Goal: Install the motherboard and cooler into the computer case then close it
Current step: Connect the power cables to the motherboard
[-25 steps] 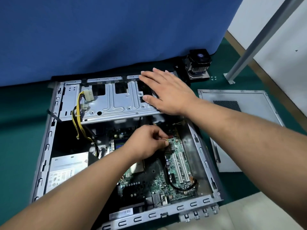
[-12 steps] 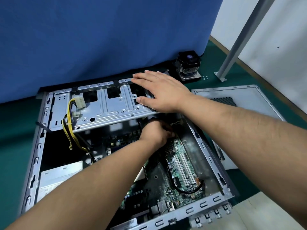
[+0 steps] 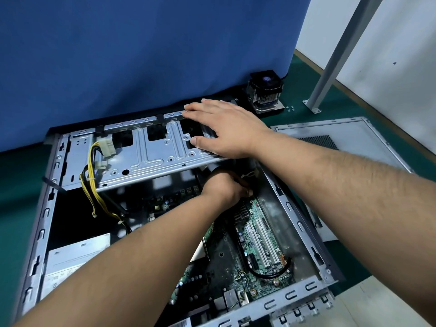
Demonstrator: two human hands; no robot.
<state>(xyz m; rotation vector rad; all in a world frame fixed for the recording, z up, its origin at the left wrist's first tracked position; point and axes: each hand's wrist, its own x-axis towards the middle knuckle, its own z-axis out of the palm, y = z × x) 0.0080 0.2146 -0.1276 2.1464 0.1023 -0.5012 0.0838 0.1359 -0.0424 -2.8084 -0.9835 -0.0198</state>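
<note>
The open grey computer case (image 3: 292, 296) lies on its side on the green floor. The green motherboard (image 3: 259, 237) sits inside it on the right. My left hand (image 3: 224, 187) reaches deep under the metal drive cage (image 3: 153, 152), its fingers curled around thin cables (image 3: 247, 176) at the board's far end; the fingertips are hidden. My right hand (image 3: 226, 128) rests flat on the right end of the drive cage, fingers straight. The black cooler (image 3: 265, 90) with its finned heatsink stands on the floor behind the case. The side panel (image 3: 354, 133) lies to the right.
A silver power supply (image 3: 77, 253) fills the case's near left corner, with yellow and black cables (image 3: 90, 166) running up to white plugs. A few small screws (image 3: 290, 108) lie by the cooler. A blue curtain (image 3: 141, 55) hangs behind, and a grey metal post (image 3: 335, 53) stands at right.
My left hand moved from the middle of the motherboard up under the drive cage. My right hand stayed flat on the cage. The view shifted closer and slightly right.
</note>
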